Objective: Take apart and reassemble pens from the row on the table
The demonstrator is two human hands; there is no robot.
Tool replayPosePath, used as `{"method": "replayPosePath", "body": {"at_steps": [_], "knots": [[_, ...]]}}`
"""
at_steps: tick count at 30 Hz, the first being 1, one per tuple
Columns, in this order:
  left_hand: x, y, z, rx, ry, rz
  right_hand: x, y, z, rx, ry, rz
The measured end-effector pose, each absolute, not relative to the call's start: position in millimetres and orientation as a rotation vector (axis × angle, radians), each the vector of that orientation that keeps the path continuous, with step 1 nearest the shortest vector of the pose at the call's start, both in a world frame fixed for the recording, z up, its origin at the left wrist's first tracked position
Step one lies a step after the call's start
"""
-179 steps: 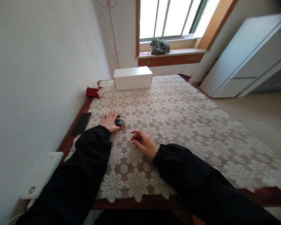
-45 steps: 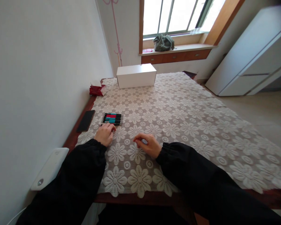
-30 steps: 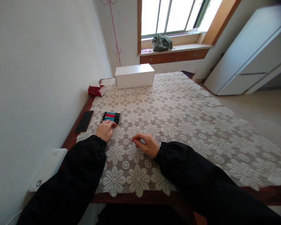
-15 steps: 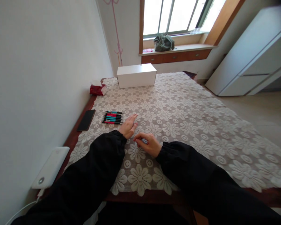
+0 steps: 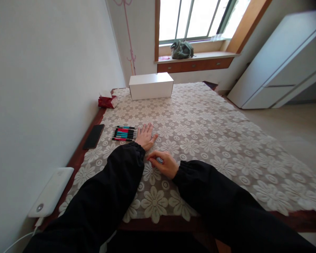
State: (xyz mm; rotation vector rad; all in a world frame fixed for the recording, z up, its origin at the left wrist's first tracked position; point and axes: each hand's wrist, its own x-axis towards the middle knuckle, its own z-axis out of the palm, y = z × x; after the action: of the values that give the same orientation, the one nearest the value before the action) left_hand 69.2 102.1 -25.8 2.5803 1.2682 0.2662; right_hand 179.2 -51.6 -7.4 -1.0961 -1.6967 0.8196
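The left hand (image 5: 145,136) has swung from below the row of pens (image 5: 124,133) to lie flat, fingers spread, just right of them on the worktop (image 5: 200,133), while the right hand (image 5: 163,163) stays curled nearby, its contents unclear.

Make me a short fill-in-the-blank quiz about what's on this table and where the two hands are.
1. The left hand lies flat just right of a row of ____.
2. The black phone lies to the ____ of the pens.
3. The box at the table's far end is ____ in colour.
4. The right hand rests on the ____ tablecloth.

Missing words: pens; left; white; lace
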Motion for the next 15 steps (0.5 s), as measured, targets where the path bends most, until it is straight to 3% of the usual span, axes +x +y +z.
{"method": "replayPosePath", "body": {"at_steps": [15], "knots": [[64.7,104.8,-27.6,2.626,1.279,0.231,179.1,-50.9,-7.9,-1.11,-1.699,0.831]]}}
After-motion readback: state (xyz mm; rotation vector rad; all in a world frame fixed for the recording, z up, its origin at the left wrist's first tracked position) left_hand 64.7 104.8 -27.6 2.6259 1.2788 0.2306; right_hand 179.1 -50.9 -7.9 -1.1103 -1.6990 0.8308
